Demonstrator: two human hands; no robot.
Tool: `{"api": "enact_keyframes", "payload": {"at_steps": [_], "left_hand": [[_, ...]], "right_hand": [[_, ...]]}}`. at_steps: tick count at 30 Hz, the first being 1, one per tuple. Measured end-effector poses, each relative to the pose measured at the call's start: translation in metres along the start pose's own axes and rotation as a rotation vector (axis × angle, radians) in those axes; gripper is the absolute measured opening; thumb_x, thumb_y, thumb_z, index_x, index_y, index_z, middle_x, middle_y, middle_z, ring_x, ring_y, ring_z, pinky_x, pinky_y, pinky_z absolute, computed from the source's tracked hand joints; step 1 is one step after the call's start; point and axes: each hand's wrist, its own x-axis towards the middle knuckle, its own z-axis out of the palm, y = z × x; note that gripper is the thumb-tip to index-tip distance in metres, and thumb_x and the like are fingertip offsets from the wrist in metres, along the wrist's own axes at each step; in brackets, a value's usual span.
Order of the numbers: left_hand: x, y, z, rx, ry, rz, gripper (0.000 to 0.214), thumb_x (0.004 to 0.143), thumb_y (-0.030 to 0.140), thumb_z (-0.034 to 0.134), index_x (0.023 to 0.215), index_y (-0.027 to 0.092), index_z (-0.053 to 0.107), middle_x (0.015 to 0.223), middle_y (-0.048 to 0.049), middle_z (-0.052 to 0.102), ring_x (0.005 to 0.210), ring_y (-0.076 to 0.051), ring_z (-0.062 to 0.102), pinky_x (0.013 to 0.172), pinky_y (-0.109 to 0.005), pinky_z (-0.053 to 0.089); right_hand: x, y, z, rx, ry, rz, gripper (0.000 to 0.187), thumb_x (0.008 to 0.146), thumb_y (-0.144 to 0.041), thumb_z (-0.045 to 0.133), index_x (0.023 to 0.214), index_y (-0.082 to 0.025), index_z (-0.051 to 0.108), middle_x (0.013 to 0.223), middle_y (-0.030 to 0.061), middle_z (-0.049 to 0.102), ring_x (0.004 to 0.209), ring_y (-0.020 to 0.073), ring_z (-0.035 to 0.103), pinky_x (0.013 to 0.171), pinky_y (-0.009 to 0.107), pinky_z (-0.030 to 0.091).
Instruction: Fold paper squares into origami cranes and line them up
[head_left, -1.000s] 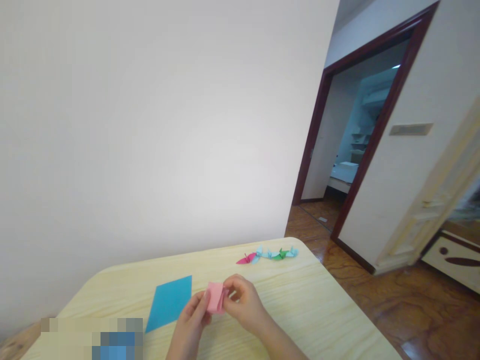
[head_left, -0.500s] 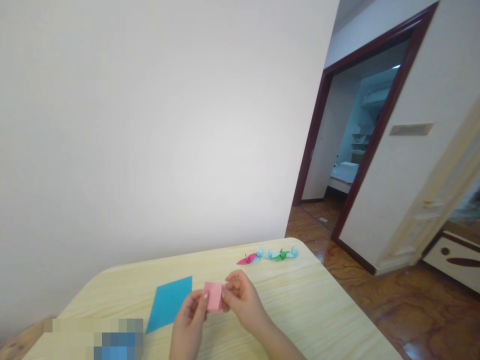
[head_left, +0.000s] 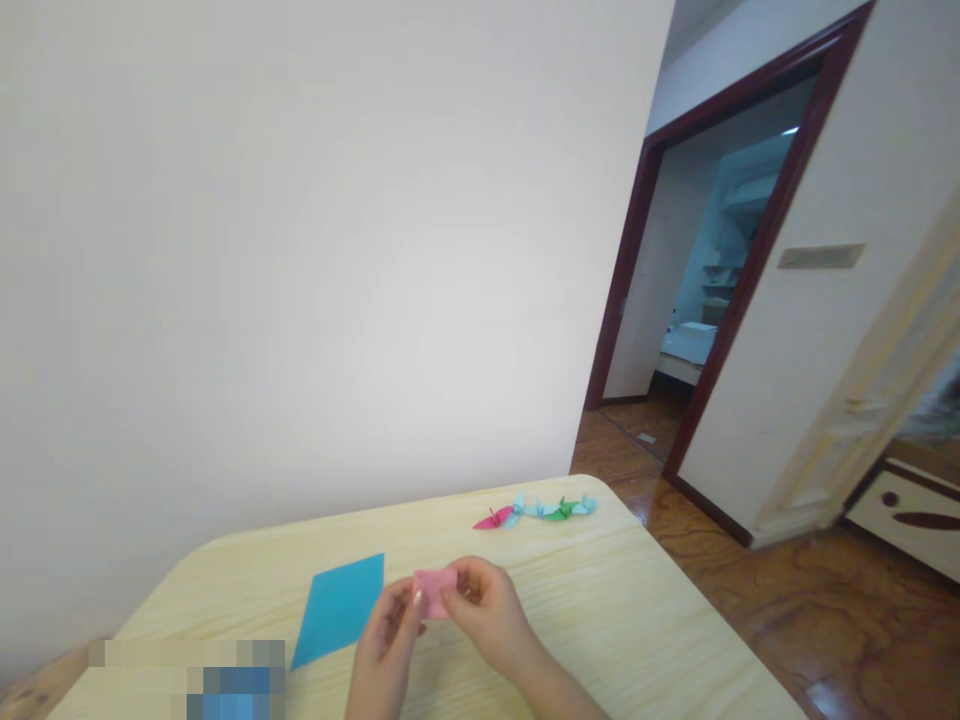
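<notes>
Pink paper: small folded piece, likely light and soft, best pinched at its ends; held up between both hands over the near side of the table.
Left hand: fingers closed narrowly, pinching the paper's left end; wrist rises from the near edge.
Right hand: fingers curled narrowly around the paper's right end.
Blue paper: flat diamond sheet just left of the left hand.
Paper cranes: 1 pink, blue and green row near the far edge, towards the right corner.
</notes>
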Motion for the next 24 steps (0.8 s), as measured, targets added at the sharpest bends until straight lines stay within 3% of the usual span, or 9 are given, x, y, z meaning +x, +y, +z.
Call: {"api": "enact_keyframes", "payload": {"at_steps": [4, 13, 24], "left_hand": [[0.0009, -0.0005, -0.0021, 0.04, -0.042, 0.0, 0.033, 0.058, 0.048, 0.07, 0.072, 0.018, 0.065, 0.07, -0.0022, 0.067, 0.072, -0.021, 0.061, 0.067, -0.027, 0.048], [0.0013, 0.0006, -0.0022, 0.091, -0.058, 0.007, 0.033, 0.058, 0.048, 0.069, 0.069, 0.017, 0.065, 0.063, -0.0018, 0.066, 0.067, -0.021, 0.061, 0.064, -0.028, 0.049], [-0.0024, 0.0084, 0.0053, 0.049, -0.067, -0.027, 0.031, 0.053, 0.046, 0.073, 0.063, 0.018, 0.062, 0.057, 0.0016, 0.063, 0.058, -0.016, 0.058, 0.055, -0.022, 0.047]], "right_hand": [[-0.0007, -0.0027, -0.0031, -0.081, -0.01, -0.034, 0.008, 0.069, -0.018, 0.058, 0.071, -0.012, 0.063, 0.059, -0.0006, 0.057, 0.055, 0.0107, 0.05, 0.051, 0.02, 0.038], [-0.0003, 0.0025, -0.0017, 0.098, -0.046, 0.001, 0.018, 0.074, -0.029, 0.058, 0.068, -0.011, 0.06, 0.059, -0.0003, 0.054, 0.055, 0.0106, 0.047, 0.052, 0.021, 0.037], [0.0022, -0.0001, -0.0048, 0.031, -0.001, -0.009, 0.019, 0.074, -0.029, 0.057, 0.066, -0.013, 0.06, 0.057, -0.0011, 0.052, 0.055, 0.0106, 0.046, 0.051, 0.02, 0.036]]}}
